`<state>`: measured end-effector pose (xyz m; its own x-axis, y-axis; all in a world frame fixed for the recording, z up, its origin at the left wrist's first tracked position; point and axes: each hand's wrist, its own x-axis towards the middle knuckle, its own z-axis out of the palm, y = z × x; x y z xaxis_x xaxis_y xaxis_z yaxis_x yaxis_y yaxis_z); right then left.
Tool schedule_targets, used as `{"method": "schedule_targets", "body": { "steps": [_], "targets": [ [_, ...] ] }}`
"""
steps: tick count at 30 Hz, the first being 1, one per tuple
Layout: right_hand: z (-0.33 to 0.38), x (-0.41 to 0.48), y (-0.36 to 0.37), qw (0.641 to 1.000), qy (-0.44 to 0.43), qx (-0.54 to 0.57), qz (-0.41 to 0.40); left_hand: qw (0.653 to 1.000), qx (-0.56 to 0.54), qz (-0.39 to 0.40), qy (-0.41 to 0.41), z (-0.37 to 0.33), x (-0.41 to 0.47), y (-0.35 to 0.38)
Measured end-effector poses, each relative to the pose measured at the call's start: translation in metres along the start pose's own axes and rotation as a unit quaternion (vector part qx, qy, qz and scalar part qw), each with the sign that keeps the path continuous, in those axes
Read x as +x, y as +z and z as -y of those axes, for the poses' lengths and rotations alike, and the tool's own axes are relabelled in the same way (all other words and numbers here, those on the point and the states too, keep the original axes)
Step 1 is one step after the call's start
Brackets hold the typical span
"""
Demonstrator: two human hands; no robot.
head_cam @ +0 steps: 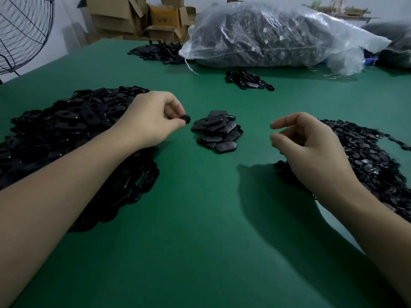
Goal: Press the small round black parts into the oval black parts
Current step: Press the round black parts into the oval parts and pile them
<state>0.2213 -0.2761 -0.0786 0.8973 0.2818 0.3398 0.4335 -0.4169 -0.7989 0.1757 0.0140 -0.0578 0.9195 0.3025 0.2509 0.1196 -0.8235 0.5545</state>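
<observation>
A big heap of oval black parts (66, 127) covers the left of the green table (200, 218). Small round black parts (367, 156) lie in a heap at the right. Between them sits a small stack of oval parts (216, 132) with discs showing in them. My left hand (153, 116) hovers just left of that stack, its fingertips pinched on a black part (185, 118) whose shape is mostly hidden by the fingers. My right hand (309, 141) floats over the inner edge of the round-part heap, fingers curled apart and holding nothing.
At the back lie a large clear plastic bag of dark parts (278, 34), a small pile of black parts (246, 80) in front of it and another pile (155, 51) to its left. Cardboard boxes (133, 16) stand behind. A wire fan (22, 30) is at far left.
</observation>
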Motion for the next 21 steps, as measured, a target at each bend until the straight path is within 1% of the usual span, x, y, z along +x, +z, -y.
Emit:
{"method": "schedule_targets", "body": {
  "steps": [2, 3, 5, 7, 9, 11, 13, 15, 18, 21],
  "targets": [
    [0.000, 0.001, -0.002, 0.992, -0.040, -0.118, 0.015, 0.986, -0.162, 0.028, -0.042, -0.014, -0.012, 0.003],
    [0.001, 0.001, -0.003, 0.984, -0.053, -0.167, 0.019, 0.974, -0.213, 0.052, -0.054, -0.022, -0.020, 0.005],
    [0.004, 0.001, -0.006, 0.972, -0.069, -0.225, 0.019, 0.960, -0.258, 0.094, -0.055, -0.033, -0.036, 0.012],
    [0.008, 0.002, -0.010, 0.960, -0.079, -0.267, 0.031, 0.952, -0.277, 0.121, -0.052, -0.040, -0.052, 0.020],
    [0.011, 0.003, -0.015, 0.942, -0.081, -0.317, 0.068, 0.944, -0.297, 0.136, -0.054, -0.042, -0.066, 0.026],
    [0.014, 0.003, -0.018, 0.923, -0.071, -0.361, 0.113, 0.935, -0.326, 0.131, -0.052, -0.042, -0.074, 0.029],
    [0.017, 0.001, -0.019, 0.908, -0.062, -0.388, 0.146, 0.928, -0.349, 0.119, -0.045, -0.043, -0.078, 0.031],
    [0.018, 0.001, -0.018, 0.904, -0.062, -0.395, 0.151, 0.922, -0.367, 0.120, -0.037, -0.043, -0.079, 0.033],
    [0.016, 0.003, -0.019, 0.913, -0.057, -0.379, 0.139, 0.901, -0.401, 0.160, -0.047, -0.040, -0.083, 0.037],
    [0.015, 0.003, -0.018, 0.923, -0.044, -0.361, 0.130, 0.902, -0.392, 0.178, -0.040, -0.038, -0.085, 0.041]
  ]
}}
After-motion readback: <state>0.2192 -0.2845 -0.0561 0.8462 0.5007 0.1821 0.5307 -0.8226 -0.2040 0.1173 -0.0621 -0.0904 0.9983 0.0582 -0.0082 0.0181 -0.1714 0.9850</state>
